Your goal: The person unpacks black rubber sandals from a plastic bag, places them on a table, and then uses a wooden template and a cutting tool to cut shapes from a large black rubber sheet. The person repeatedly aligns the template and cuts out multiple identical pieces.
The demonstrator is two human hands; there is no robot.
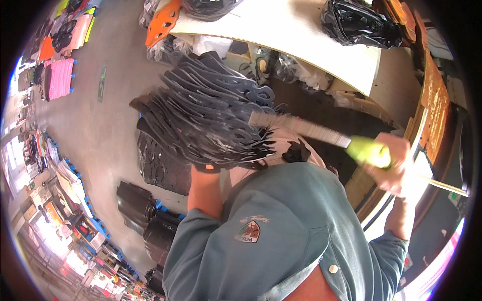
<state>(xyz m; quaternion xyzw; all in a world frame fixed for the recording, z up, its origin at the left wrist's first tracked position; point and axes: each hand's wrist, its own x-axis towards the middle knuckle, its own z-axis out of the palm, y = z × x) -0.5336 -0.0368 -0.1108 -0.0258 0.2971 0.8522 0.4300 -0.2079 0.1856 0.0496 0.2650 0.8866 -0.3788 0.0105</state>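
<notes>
A thick, fanned stack of thin dark-grey flat pieces (211, 105) with cut-out holes and curved edges spreads before my body, over my lap. My left forearm (205, 193) runs up to the stack's near side, and the stack hides my left hand and its fingers. At the right, my right hand (394, 168) is closed around the yellow-green handle of a long, narrow tool (309, 128). Motion smears the tool's pale, ribbed length, so its exact kind is unclear. Its far tip meets or overlaps the right side of the stack.
Ahead is a white-topped table (286, 30) bearing a black plastic bag (359, 25); an orange cut piece (163, 22) hangs at its left edge. Plastic-wrapped items sit underneath. Black sheet stacks (135, 205) stand on the floor at left. A wooden board (434, 110) rises at right.
</notes>
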